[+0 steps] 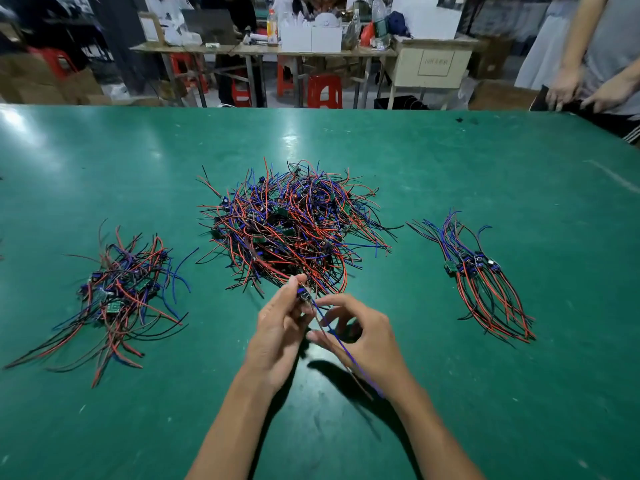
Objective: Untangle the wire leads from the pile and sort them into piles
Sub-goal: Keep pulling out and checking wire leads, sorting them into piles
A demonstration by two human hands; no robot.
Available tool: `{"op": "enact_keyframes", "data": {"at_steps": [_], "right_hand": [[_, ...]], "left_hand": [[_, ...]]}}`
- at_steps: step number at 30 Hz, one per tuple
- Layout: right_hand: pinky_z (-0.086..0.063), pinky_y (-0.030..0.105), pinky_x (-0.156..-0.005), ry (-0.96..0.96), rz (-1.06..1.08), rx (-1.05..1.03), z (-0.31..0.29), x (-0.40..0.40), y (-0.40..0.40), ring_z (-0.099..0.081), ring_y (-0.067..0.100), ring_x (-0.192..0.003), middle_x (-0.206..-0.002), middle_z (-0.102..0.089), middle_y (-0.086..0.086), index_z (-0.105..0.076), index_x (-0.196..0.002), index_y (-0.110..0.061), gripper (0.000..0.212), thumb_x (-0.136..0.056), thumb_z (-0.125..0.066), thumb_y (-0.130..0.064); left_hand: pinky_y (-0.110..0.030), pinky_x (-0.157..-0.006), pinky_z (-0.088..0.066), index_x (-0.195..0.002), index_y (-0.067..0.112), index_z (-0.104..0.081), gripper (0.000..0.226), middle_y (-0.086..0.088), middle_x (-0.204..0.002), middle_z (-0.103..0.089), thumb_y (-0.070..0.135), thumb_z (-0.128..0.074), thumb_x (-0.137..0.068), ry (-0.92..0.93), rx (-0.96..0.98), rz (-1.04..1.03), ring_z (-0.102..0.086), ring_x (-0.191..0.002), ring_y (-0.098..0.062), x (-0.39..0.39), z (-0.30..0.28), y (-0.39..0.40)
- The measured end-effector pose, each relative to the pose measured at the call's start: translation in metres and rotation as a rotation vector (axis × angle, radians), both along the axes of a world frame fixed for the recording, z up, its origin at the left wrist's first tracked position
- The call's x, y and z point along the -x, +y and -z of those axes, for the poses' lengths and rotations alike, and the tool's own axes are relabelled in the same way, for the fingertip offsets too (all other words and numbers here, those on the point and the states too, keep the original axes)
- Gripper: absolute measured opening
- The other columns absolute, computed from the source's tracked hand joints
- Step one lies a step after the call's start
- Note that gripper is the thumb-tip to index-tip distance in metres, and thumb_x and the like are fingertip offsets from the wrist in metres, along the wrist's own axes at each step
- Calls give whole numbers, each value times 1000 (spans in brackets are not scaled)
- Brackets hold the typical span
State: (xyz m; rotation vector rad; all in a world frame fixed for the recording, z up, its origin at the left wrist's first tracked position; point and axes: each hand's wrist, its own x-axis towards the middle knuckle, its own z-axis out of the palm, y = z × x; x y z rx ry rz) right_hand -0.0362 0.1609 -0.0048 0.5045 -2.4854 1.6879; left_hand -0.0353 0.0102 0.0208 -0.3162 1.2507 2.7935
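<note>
A big tangled pile of red, blue and black wire leads [294,226] with small green boards lies mid-table. A looser pile [121,292] sits to the left. A neat, aligned pile [485,278] lies to the right. Just in front of the big pile, my left hand [277,337] pinches one lead's small board [304,294] between thumb and fingers. Its blue and brown wires [346,355] trail down toward me. My right hand [363,337] pinches those wires below the board, fingers curled around them.
The green table [450,410] stretches wide around the piles. A person's hands [585,91] rest at the far right edge. Behind the table stand red stools [323,91], workbenches with boxes and bottles, and seated people.
</note>
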Motion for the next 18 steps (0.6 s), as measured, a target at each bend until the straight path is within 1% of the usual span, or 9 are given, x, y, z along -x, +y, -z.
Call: {"op": "enact_keyframes", "data": {"at_steps": [2, 3, 6, 8, 10, 13, 15, 16, 18], "right_hand": [[-50, 26, -58, -25, 23, 159, -4, -4, -8, -61, 9, -61, -85, -74, -8, -71, -107, -39, 34, -77, -84, -50], [-51, 27, -60, -43, 52, 230, -7, -5, -11, -63, 11, -65, -84, -75, -7, -73, -103, -36, 27, -80, -83, -44], [-51, 21, -65, -142, 147, 513, -13, -2, -14, -65, 8, -68, -79, -76, 1, -78, -90, -19, 12, -83, -77, -29], [-49, 19, -60, -227, 215, 621, -17, -1, -12, -61, 8, -62, -75, -75, 5, -77, -85, -12, 21, -80, -75, -32], [-48, 17, -56, -361, 234, 746, -21, 0, -8, -60, 8, -58, -75, -75, 6, -77, -80, -10, 24, -79, -74, -34], [-51, 15, -56, -534, 159, 873, -24, 3, 4, -63, 5, -59, -74, -73, -1, -80, -75, -18, 20, -84, -70, -33], [-51, 13, -58, -566, 136, 859, -25, 5, 13, -60, 4, -58, -74, -70, -5, -82, -79, -23, 17, -82, -71, -35], [-50, 14, -58, -566, 124, 836, -25, 7, 17, -58, 4, -57, -74, -68, -6, -82, -81, -23, 17, -81, -71, -36], [-50, 15, -58, -529, 94, 758, -22, 9, 24, -57, 6, -58, -73, -66, -3, -81, -82, -20, 20, -80, -73, -37]], "left_hand": [[-24, -72, -45, -89, 23, -82, 23, 3, -73, -56, 35, -74, -71, -1, -34, -39, -50, -62, -6, 0, 2, 1], [-23, -73, -46, -87, 20, -81, 22, 2, -73, -57, 33, -75, -70, 7, -45, -50, -49, -62, -6, 1, 3, 2], [-15, -64, -49, -82, 15, -79, 16, 2, -75, -66, 25, -74, -71, 43, 32, -65, -51, -61, -6, 0, 8, 8], [-16, -63, -48, -83, 17, -80, 15, 3, -75, -71, 26, -79, -70, 117, 214, -72, -56, -62, -6, -3, 11, 11], [-17, -67, -51, -91, 21, -80, 20, 2, -83, -75, 22, -87, -72, 268, 401, -24, -63, -71, -5, -5, 15, 10], [-24, -73, -57, -107, 27, -75, 31, 2, -100, -76, 15, -84, -80, 421, 757, 10, -67, -79, -11, -5, 18, 9], [-19, -69, -55, -111, 31, -73, 33, 6, -101, -75, 7, -75, -89, 444, 954, -60, -68, -78, -11, -4, 20, 11], [-19, -71, -55, -112, 29, -72, 28, 5, -99, -75, 7, -69, -94, 406, 945, -80, -69, -79, -12, -5, 19, 12], [-26, -74, -58, -112, 18, -72, 18, -4, -97, -77, 17, -58, -100, 277, 731, -21, -71, -79, -16, -5, 14, 12]]}}
